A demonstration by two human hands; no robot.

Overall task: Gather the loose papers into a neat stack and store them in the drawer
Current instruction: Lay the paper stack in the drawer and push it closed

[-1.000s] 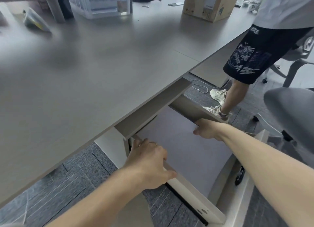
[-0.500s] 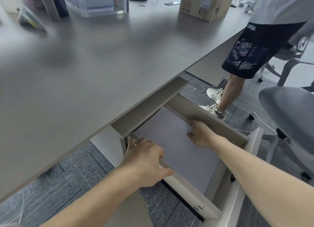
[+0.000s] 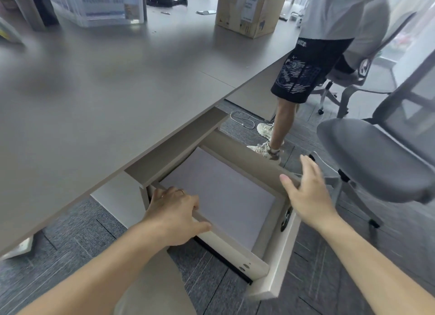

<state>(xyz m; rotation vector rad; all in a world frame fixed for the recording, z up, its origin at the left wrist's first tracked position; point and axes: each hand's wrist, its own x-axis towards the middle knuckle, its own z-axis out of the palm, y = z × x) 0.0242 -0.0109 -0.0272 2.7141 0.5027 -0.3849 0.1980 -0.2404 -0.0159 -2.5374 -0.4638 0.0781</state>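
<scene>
- Papers (image 3: 219, 197): a flat, pale grey, smooth-looking sheet face lying on the floor of the open drawer (image 3: 277, 251); whether it is one sheet or a squared stack, I cannot tell
- Left hand (image 3: 174, 211), at the drawer's 9 o'clock wall, has its fingers curled over and clamped on the rim; a push shut could pinch them under the matte grey desk (image 3: 117, 84)
- Right hand (image 3: 306, 194), at 3 o'clock, fingers apart, holds nothing; the beige, hard-edged wall could catch it

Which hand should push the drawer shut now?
Probably the right hand: it is open and free, close to the drawer front. The left hand grips the drawer's side wall, where its fingers could get pinched under the desk.
</scene>
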